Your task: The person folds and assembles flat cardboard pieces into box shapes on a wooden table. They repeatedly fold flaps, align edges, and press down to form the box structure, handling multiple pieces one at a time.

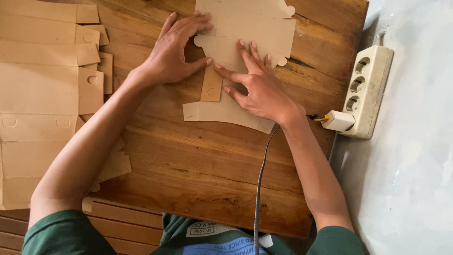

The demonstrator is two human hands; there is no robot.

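A flat brown cardboard box blank (250, 28) lies on the wooden table (198, 160), reaching from the top edge of the view to mid-table. My left hand (174, 52) presses flat on its left edge, fingers spread. My right hand (257, 87) presses down on its middle, fingers pointing up and left. Between the two thumbs a small tab (211, 85) with a slot sticks out of the blank. Neither hand grips anything; both rest palm-down on the cardboard.
A stack of several more flat cardboard blanks (42, 94) covers the table's left side. A white power strip (368, 89) with a plugged-in charger (337, 120) lies on the grey floor at the right. A grey cable (258, 189) runs down toward my body.
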